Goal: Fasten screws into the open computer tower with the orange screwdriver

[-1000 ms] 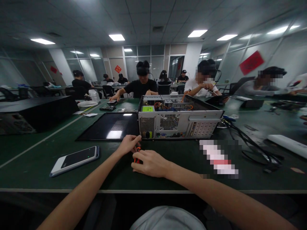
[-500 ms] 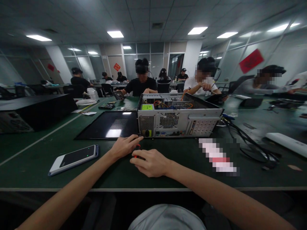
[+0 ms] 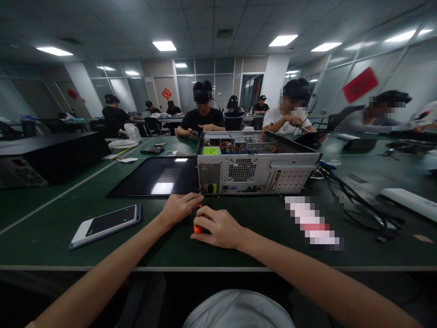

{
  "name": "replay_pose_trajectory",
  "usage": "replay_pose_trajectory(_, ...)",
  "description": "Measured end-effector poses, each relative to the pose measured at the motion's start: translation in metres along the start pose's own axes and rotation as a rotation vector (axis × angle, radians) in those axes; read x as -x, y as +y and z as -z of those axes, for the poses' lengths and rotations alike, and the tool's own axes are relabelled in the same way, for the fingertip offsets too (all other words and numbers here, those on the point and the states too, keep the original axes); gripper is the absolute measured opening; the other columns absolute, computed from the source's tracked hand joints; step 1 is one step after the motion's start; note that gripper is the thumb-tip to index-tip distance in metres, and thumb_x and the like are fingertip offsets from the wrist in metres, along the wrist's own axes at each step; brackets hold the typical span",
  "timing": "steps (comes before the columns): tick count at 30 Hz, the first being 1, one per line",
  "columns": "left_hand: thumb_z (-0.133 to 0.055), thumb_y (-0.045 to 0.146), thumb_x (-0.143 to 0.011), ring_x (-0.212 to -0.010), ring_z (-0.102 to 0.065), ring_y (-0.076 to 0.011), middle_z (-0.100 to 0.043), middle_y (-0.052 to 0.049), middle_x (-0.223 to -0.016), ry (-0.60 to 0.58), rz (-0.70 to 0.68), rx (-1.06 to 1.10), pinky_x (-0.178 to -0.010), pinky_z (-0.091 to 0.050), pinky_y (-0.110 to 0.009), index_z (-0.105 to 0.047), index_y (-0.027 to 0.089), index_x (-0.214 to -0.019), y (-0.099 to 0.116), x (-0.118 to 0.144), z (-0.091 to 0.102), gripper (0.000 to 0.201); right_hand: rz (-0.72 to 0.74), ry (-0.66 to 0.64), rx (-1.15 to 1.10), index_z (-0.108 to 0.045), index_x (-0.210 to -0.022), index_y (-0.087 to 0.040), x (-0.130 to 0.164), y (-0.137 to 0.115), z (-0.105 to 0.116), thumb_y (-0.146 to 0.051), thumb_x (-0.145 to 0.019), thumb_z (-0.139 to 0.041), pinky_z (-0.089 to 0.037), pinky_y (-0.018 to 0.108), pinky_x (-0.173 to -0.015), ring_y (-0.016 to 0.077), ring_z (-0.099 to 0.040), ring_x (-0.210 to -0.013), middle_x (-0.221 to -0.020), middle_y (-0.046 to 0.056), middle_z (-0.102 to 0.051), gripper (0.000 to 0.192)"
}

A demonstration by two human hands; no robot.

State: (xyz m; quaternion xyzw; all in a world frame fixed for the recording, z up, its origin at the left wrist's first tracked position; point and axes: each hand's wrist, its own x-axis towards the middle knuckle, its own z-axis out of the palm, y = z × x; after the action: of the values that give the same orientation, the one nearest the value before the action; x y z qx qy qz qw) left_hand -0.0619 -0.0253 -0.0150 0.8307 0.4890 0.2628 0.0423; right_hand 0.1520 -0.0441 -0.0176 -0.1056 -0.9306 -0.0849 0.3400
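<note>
My right hand [image 3: 218, 228] is closed around the orange-and-black handle of a screwdriver [image 3: 197, 228], low over the table edge side of the computer case. My left hand [image 3: 179, 207] is just left of it, fingers together and fingertips at the lower left corner of the case's back panel; what they pinch, if anything, is hidden. The computer case [image 3: 244, 171] lies on its side with its top open, showing wires and a bright green label inside. Its black side panel [image 3: 143, 180] lies flat to the left, against the case.
A white power-bank-like device [image 3: 105, 224] with a dark screen lies front left. Black cables [image 3: 355, 205] and a white strip-like object [image 3: 411, 203] are at right. Another black computer case [image 3: 51, 159] stands far left. Co-workers sit across the green table [image 3: 164, 253].
My right hand has turned around the screwdriver handle, so more orange shows. My left hand has hardly moved. The person opposite has brought their hands together.
</note>
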Motion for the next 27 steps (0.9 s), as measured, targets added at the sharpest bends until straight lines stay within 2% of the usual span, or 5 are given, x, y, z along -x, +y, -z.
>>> replay_pose_trajectory(8, -0.053, 0.032, -0.092, -0.099, -0.068, -0.0220, -0.071, -0.011, -0.117, 0.019, 0.046, -0.030, -0.084, -0.052, -0.029, -0.074, 0.023, -0.109, 0.0000, -0.0010, -0.0026, 0.029, 0.073, 0.021, 0.008, -0.060, -0.111, -0.015, 0.0010, -0.0015, -0.0010, -0.036, -0.099, -0.051, -0.049, 0.021, -0.066, 0.0115, -0.065, -0.084, -0.104, 0.006, -0.066, 0.026)
replay_pose_trajectory(11, -0.051, 0.034, -0.093, -0.100, -0.068, -0.0223, -0.072, -0.011, -0.117, 0.032, 0.059, -0.059, -0.085, -0.052, -0.030, -0.074, 0.023, -0.107, 0.0022, -0.0011, -0.0014, 0.030, 0.100, 0.001, 0.007, -0.061, -0.106, -0.015, 0.0010, -0.0023, -0.0014, -0.031, -0.101, -0.048, -0.051, 0.020, -0.068, 0.0104, -0.066, -0.083, -0.106, 0.006, -0.068, 0.021)
replay_pose_trajectory(16, -0.050, 0.029, -0.093, -0.094, -0.069, -0.0214, -0.072, -0.011, -0.114, 0.072, 0.010, -0.059, -0.081, -0.051, -0.028, -0.074, 0.022, -0.105, 0.0018, -0.0017, -0.0024, 0.028, 0.129, 0.017, 0.072, -0.063, -0.109, -0.018, -0.0022, -0.0052, 0.0026, -0.027, -0.099, -0.046, -0.051, 0.023, -0.067, 0.0136, -0.067, -0.087, -0.117, 0.009, -0.065, 0.022)
replay_pose_trajectory(22, -0.051, 0.023, -0.092, -0.091, -0.070, -0.0212, -0.069, -0.012, -0.120, 0.092, -0.042, -0.112, -0.074, -0.052, -0.028, -0.072, 0.023, -0.115, -0.0038, -0.0015, -0.0075, 0.031, 0.154, -0.044, 0.039, -0.061, -0.107, -0.014, -0.0035, -0.0060, 0.0035, -0.018, -0.090, -0.045, -0.047, 0.022, -0.057, 0.0109, -0.064, -0.073, -0.108, 0.006, -0.067, 0.023)
replay_pose_trajectory(27, -0.050, 0.021, -0.093, -0.092, -0.071, -0.0212, -0.070, -0.012, -0.121, 0.081, -0.115, -0.196, -0.075, -0.054, -0.029, -0.072, 0.022, -0.116, -0.0044, -0.0010, -0.0069, 0.032, 0.117, -0.041, 0.062, -0.065, -0.095, -0.017, -0.0014, -0.0039, 0.0000, -0.027, -0.094, -0.048, -0.045, 0.022, -0.057, 0.0105, -0.062, -0.072, -0.107, 0.005, -0.067, 0.019)
